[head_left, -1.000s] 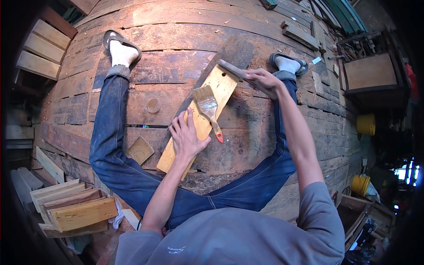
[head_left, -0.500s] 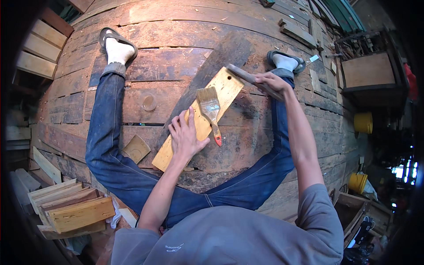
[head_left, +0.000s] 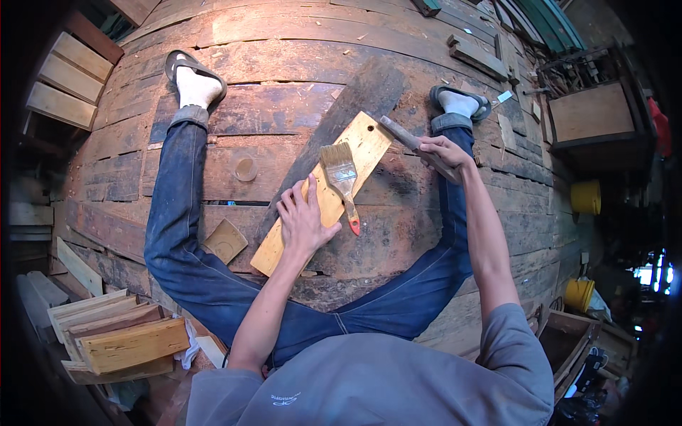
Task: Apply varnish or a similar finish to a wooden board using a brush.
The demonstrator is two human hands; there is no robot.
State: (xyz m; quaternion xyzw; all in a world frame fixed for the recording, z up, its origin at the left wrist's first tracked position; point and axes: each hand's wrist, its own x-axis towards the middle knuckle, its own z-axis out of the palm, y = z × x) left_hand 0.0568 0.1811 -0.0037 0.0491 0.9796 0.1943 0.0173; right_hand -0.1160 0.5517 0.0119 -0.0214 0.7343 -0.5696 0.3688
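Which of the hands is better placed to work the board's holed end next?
Probably the right hand: it holds the long bar, its tip by that end. The left hand rests on the board farther down, beside the brush.

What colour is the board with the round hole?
Light yellow; the board shows best in the head view.
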